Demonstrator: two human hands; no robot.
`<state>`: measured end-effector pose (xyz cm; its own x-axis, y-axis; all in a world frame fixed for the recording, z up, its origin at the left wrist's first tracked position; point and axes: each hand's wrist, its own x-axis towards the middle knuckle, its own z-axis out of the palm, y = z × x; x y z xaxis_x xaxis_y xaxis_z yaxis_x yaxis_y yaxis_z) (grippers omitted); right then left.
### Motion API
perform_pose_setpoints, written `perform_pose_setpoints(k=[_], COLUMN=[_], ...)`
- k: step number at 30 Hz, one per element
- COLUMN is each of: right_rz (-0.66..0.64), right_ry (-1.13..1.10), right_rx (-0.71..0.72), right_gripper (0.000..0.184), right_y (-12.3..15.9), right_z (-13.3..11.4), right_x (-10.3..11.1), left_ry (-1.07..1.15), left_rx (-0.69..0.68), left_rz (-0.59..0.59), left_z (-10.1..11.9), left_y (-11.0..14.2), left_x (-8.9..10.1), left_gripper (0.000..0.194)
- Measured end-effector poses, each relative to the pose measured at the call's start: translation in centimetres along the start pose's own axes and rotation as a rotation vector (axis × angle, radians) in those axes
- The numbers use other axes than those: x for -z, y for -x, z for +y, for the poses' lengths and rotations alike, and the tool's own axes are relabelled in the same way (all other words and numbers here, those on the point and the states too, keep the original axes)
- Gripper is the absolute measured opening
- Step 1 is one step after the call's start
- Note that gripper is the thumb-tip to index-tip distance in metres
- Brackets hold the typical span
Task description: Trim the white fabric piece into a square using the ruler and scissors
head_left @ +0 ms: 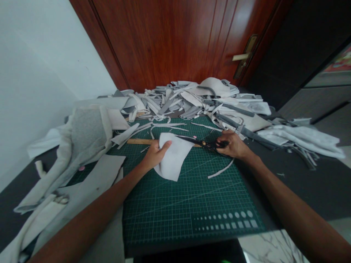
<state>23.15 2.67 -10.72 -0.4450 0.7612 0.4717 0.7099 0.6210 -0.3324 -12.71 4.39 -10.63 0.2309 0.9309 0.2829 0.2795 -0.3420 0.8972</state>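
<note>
Left hand (156,155) over the green cutting mat (186,204), fingers (164,145) pinching a white fabric piece (174,159) on the mat, right hand (232,144) at the mat's far right, fingers closed around black scissors (205,144), fabric offcuts (192,98) heaped beyond the mat

room to pass over the green cutting mat (189,208), fabric scrap heap (178,100) blocking the far side, grey fabric (87,137) crowding the left

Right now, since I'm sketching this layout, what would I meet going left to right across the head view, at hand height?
Grey-and-white fabric, left hand, white fabric piece, black scissors, right hand, white fabric bundle
</note>
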Motion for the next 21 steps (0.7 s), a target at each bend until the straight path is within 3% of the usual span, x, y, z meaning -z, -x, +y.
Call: perform_pose_setpoints(k=[4,21], right_rz=[0.005,-0.048], right_ry=[0.024,0.062], right_rx=[0.009,-0.026], right_gripper=[0.023,0.045], right_y=[0.06,-0.06], right_z=[-0.04,-0.98], right_x=[-0.02,0.06], left_ry=[-0.001,-0.009], left_rx=[0.001,0.061], left_rz=[0.000,-0.050], left_z=[-0.02,0.13], left_y=[-0.06,0.27], left_x=[-0.03,0.05], left_gripper=[0.069,0.056])
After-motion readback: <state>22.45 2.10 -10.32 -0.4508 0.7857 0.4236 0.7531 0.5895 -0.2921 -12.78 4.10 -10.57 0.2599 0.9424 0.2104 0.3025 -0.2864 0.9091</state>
